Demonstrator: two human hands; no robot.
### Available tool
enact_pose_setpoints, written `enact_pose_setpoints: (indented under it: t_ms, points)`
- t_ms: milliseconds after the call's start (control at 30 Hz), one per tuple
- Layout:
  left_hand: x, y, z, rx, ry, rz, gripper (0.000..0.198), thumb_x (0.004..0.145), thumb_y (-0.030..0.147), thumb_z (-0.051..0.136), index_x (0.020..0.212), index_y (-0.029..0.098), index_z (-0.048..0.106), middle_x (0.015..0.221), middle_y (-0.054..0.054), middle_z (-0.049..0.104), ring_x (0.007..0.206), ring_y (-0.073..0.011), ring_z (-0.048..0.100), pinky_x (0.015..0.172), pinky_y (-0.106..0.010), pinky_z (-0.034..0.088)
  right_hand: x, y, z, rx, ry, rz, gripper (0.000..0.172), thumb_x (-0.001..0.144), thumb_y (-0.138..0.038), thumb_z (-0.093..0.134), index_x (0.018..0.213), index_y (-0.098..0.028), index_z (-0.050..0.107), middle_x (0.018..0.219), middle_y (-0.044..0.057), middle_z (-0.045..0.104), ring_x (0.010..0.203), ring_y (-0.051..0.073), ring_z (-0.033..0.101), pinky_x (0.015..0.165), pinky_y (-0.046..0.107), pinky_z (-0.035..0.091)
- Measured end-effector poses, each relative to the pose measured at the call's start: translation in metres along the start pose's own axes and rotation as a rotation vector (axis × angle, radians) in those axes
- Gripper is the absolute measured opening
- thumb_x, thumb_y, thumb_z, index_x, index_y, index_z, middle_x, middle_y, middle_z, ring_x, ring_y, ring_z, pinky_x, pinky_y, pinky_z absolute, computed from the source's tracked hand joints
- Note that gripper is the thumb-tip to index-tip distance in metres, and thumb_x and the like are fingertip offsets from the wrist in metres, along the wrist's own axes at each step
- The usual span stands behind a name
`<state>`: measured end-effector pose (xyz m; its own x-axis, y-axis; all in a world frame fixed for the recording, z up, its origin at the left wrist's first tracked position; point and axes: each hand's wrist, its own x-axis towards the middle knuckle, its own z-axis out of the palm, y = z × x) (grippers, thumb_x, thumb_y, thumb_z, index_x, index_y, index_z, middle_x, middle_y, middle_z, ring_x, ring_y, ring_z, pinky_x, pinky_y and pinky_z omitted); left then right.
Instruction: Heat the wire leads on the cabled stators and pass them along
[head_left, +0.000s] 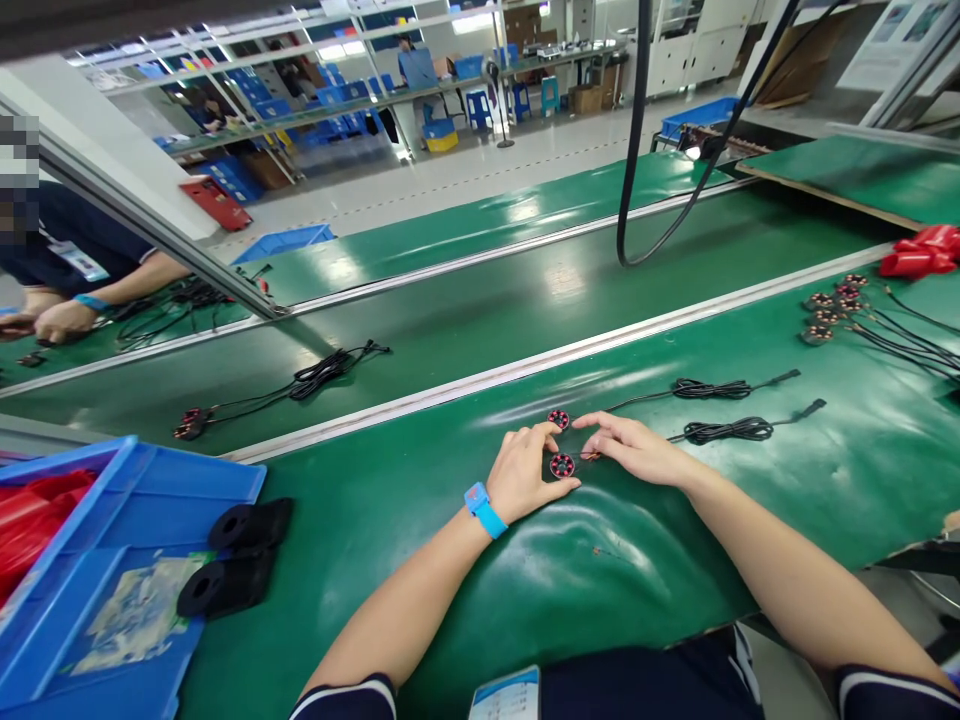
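Note:
Two small round motor stators with copper and red windings lie side by side on the green work surface, a far stator [557, 420] and a near stator [562, 466]. My left hand [525, 470], with a blue wristband, curves round the near stator, thumb and index finger at its edges. My right hand [630, 447] is just right of both, its index finger stretched towards the far stator. Its thumb touches the copper-coloured wire ends by the near one. From the stators, a far black cable [712, 389] and a near black cable [727, 430], both bundled, run right beneath that hand.
A blue bin [187, 475] with red bags stands at left, beside black moulded parts [229, 580]. More stators [825, 310] with cables lie at right near a red bag [922, 252]. A cabled stator [193, 422] lies across the rail. A hanging black cable [624, 200] loops overhead. A co-worker works at far left.

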<state>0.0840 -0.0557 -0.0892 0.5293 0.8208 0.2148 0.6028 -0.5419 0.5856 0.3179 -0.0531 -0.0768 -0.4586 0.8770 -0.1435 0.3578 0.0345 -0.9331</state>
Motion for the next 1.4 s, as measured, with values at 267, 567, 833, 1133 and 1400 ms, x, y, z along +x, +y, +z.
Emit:
enact_pose_setpoints:
  t_ms: [267,567,833,1133,1400]
  points:
    - [0.016,-0.018,-0.018,0.004,0.162,-0.055,0.044,0.086,0.03,0.073,0.121,0.022,0.046,0.116,-0.007,0.061,0.107,-0.0249,0.059,0.094,-0.041,0.045,0.0,-0.015,-0.026,-0.218,0.251,-0.044,0.031,0.098,-0.043,0.043,0.117,-0.024,0.06,0.113,0.005,0.069,0.106,0.021,0.063,0.095,0.039,0.047]
    - [0.047,-0.021,0.003,-0.031,0.042,-0.032,0.063,0.074,0.016,0.082,0.123,0.023,0.044,0.114,-0.003,0.068,0.112,-0.025,0.061,0.098,-0.043,0.043,0.031,-0.006,-0.006,-0.597,0.186,-0.235,0.048,0.078,-0.017,0.074,0.122,-0.024,0.058,0.123,0.007,0.062,0.115,0.026,0.057,0.101,0.046,0.044]
    - [0.034,-0.016,0.0,0.073,0.132,0.046,0.053,0.079,0.017,0.076,0.125,0.024,0.05,0.112,-0.004,0.07,0.112,-0.0269,0.059,0.101,-0.046,0.038,0.031,0.003,0.001,-0.372,0.147,-0.175,0.025,0.081,-0.026,0.07,0.104,-0.022,0.061,0.099,0.003,0.065,0.076,0.016,0.058,0.07,0.029,0.047]
    - [0.028,-0.009,-0.004,0.064,0.168,0.162,0.047,0.083,0.021,0.073,0.123,0.024,0.049,0.11,-0.001,0.071,0.107,-0.0237,0.061,0.097,-0.042,0.038,0.02,-0.005,-0.002,0.138,0.023,0.016,0.031,0.084,-0.048,0.066,0.087,-0.018,0.057,0.068,-0.003,0.055,0.059,0.011,0.047,0.056,0.025,0.035]
    - [0.032,-0.013,-0.009,0.06,0.069,0.128,0.05,0.079,0.022,0.08,0.119,0.023,0.051,0.109,-0.002,0.069,0.108,-0.0244,0.06,0.096,-0.041,0.039,0.026,-0.005,-0.002,0.161,0.078,0.035,0.026,0.088,-0.038,0.054,0.101,-0.017,0.062,0.082,0.002,0.065,0.079,0.015,0.06,0.08,0.031,0.046]
